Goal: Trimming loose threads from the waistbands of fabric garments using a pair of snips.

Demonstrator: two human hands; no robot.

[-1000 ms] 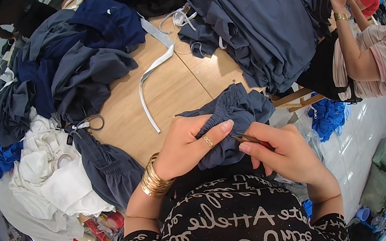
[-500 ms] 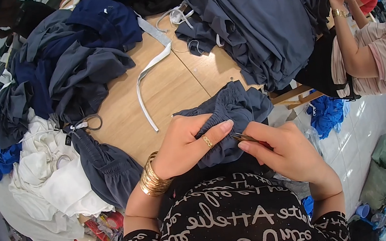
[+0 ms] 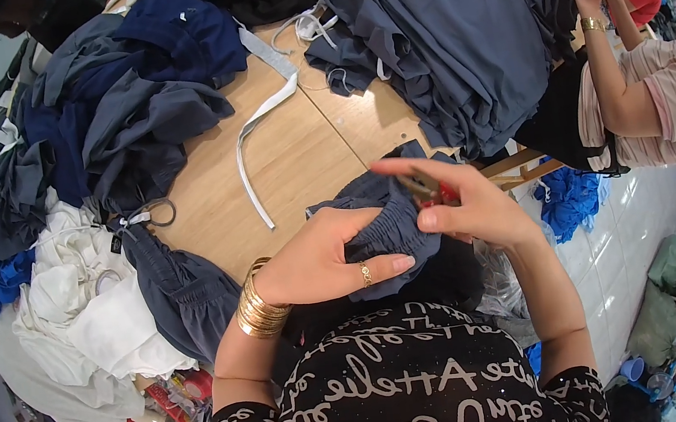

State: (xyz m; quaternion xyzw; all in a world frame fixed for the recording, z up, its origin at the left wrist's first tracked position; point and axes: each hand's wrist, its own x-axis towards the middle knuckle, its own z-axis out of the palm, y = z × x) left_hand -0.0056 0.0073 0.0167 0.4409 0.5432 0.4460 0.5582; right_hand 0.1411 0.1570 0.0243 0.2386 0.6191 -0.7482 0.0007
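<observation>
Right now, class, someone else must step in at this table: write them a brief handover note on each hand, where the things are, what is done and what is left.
Left hand: grips the gathered edge of a dark grey garment at the table's near edge.
Right hand: pinches a small red-handled tool, likely a thread snipper, just above that edge.
Around: stacked grey garments at far right, mixed blue and grey garments at left, a white strap on the wooden table.
Done: cannot tell.
Left: this garment seems unfinished; the piles appear to wait.
</observation>
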